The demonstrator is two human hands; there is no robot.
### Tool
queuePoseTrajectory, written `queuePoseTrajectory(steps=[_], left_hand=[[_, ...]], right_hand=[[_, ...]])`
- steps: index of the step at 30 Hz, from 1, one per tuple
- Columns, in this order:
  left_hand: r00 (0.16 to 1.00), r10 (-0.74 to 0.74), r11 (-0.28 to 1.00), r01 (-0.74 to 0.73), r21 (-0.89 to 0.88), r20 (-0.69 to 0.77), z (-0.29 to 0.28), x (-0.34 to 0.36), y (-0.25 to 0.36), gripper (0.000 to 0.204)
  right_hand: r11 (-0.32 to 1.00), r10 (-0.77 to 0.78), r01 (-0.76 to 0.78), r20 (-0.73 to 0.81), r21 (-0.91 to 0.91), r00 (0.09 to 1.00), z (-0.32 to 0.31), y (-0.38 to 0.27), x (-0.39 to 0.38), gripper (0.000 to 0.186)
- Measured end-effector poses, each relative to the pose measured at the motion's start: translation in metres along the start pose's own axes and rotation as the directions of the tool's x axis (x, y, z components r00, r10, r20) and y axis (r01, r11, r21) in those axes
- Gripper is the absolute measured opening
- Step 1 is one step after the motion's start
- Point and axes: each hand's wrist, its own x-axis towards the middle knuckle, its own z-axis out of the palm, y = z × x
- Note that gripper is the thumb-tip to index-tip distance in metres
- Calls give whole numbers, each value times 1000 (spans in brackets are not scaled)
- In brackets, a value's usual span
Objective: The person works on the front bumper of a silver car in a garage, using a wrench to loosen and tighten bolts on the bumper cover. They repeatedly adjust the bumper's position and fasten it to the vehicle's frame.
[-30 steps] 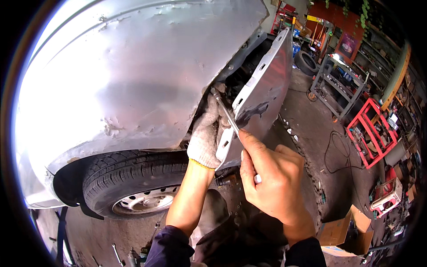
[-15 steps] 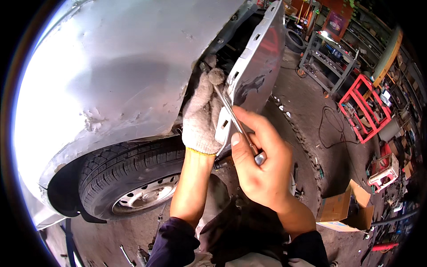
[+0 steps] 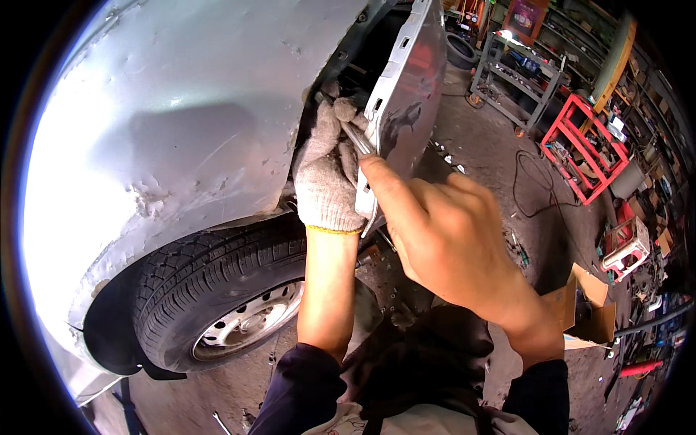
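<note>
My left hand [image 3: 322, 167] wears a grey knit glove with a yellow cuff edge. It reaches into the gap between a silver car fender [image 3: 210, 123] and the loose edge of a bumper cover [image 3: 406, 94]. Its gloved fingers are closed around the upper part of a shiny metal wrench [image 3: 357, 138]. My bare right hand [image 3: 449, 225] is wrapped over the lower part of that wrench, its forefinger lying along the shank. The handle end is hidden beneath my palm, and the far tip is hidden among the gloved fingers.
Below the fender is a tire [image 3: 225, 275] on a steel wheel [image 3: 254, 322]. At right stand a grey tool cart [image 3: 518, 83], a red metal frame [image 3: 583, 148], a red-and-white stool [image 3: 627, 246] and an open cardboard box [image 3: 591, 312]. A black cable [image 3: 518, 188] lies on the floor.
My right hand has rolled over, back of the hand upward, covering the wrench's handle end that showed before. My left hand keeps its grip in the gap. The whole view has shifted slightly.
</note>
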Motion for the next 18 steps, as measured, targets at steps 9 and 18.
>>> queuePoseTrajectory(steps=[9, 18], left_hand=[[992, -98, 992, 91, -86, -81, -1, 2, -4, 18], [993, -105, 956, 118, -268, 59, -8, 4, -5, 22]], right_hand=[[-441, 529, -151, 392, 885, 753, 17, -30, -1, 22], [697, 407, -204, -144, 687, 902, 26, -9, 1, 13]])
